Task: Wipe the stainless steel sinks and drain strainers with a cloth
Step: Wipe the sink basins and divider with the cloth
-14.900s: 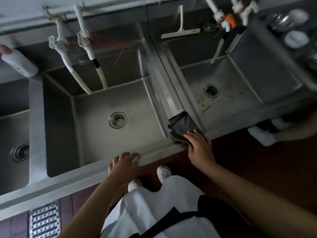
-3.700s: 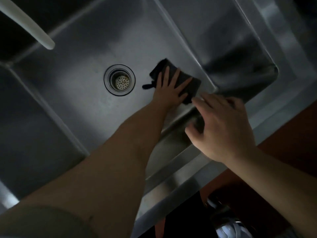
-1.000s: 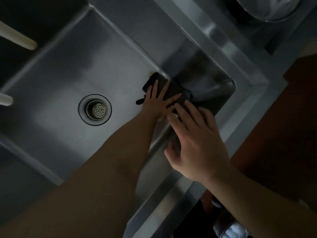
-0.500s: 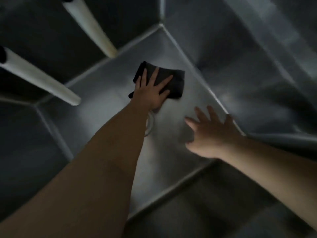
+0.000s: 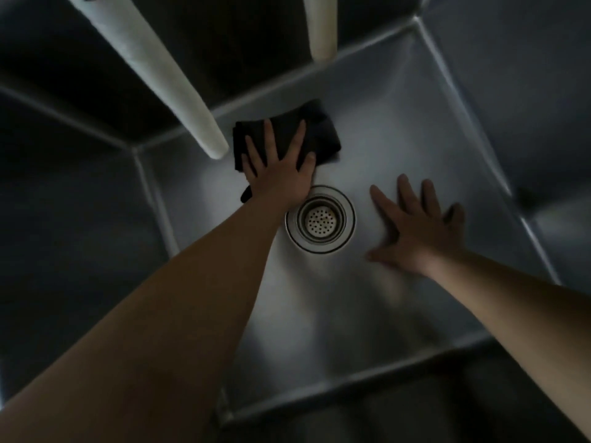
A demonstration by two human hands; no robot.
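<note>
I look straight down into a stainless steel sink [image 5: 415, 129]. A folded black cloth [image 5: 319, 132] lies on its floor near the back wall. My left hand [image 5: 278, 167] presses flat on the cloth with fingers spread and straight. The round drain strainer [image 5: 320, 218] sits just in front of the cloth, fully uncovered. My right hand [image 5: 419, 228] lies to the right of the strainer, palm down, fingers spread over the sink floor, holding nothing.
Two white faucet hoses hang into the sink from above: a long one [image 5: 160, 75] ends just left of the cloth, a shorter one [image 5: 321, 27] ends above the back wall. The sink's steep walls close in on all sides.
My left hand has slid the cloth toward the back left, uncovering the strainer. My right hand has left the front rim and reached down to the sink floor beside the strainer.
</note>
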